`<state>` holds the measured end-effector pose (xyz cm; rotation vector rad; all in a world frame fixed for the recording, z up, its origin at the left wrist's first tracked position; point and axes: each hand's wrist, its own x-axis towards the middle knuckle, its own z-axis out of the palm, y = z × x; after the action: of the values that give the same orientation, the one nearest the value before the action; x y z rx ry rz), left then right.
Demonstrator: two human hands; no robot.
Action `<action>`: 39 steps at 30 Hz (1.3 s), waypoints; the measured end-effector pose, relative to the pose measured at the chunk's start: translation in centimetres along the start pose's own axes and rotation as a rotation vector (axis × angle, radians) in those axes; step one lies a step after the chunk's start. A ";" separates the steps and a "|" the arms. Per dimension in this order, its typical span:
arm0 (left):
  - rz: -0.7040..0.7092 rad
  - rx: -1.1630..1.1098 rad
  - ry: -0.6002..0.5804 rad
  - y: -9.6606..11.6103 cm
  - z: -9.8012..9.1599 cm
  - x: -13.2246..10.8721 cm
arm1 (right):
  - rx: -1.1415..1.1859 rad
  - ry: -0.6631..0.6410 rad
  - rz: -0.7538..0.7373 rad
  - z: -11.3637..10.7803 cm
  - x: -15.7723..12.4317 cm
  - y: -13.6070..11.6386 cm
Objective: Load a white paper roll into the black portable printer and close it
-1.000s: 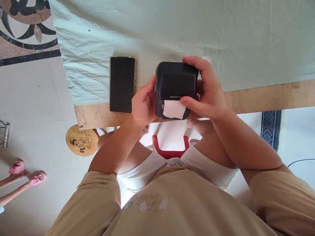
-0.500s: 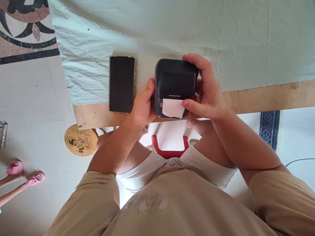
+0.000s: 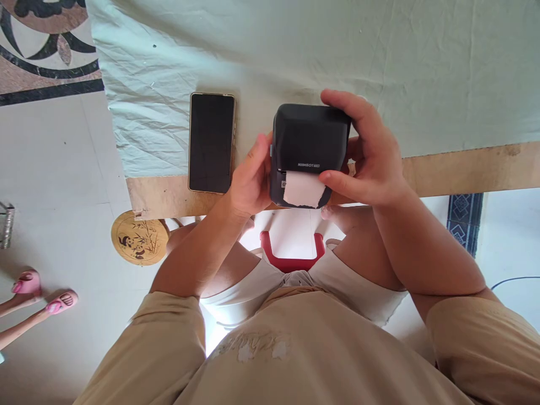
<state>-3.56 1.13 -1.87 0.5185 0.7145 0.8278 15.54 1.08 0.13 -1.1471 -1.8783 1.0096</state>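
Between my two hands is a black label printer (image 3: 311, 138) with NIIMBOT lettering on its lid. A torn strip of white paper (image 3: 304, 190) sticks out of its front slot. My left hand (image 3: 252, 180) grips the printer's left side, its thumb along the edge and its other fingers hidden beneath. My right hand (image 3: 371, 152) wraps the right side, index finger near the back corner and thumb at the paper's right edge. To the left of my left hand lies a smartphone (image 3: 211, 143) with a dark screen, flat on the table.
A pale green cloth (image 3: 430, 73) covers the table, leaving a bare wooden front edge (image 3: 468, 169). Below the table are a round wooden stool (image 3: 141, 239) with a panda picture and a red frame (image 3: 292, 263) between my legs. Another person's feet in pink slippers (image 3: 62, 302) stand at left.
The printer, held in both hands, has shifted slightly right and tilted a little. A small light-coloured part now shows on its left side. The view has moved slightly too.
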 end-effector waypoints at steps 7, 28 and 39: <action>0.052 0.076 -0.046 -0.3 0.0 -0.1 | -0.107 0.558 -0.087 0.7 0.3 -0.2; -0.025 0.127 -0.036 0.1 0.3 -0.2 | -0.581 0.106 0.080 0.7 0.1 -2.4; -0.073 0.124 -0.079 0.2 0.3 -0.2 | -0.529 -0.013 0.137 -0.5 0.0 -3.0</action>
<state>-3.55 1.00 -1.48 0.6293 0.7110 0.6943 14.87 0.27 2.99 -1.5871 -2.1701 0.5967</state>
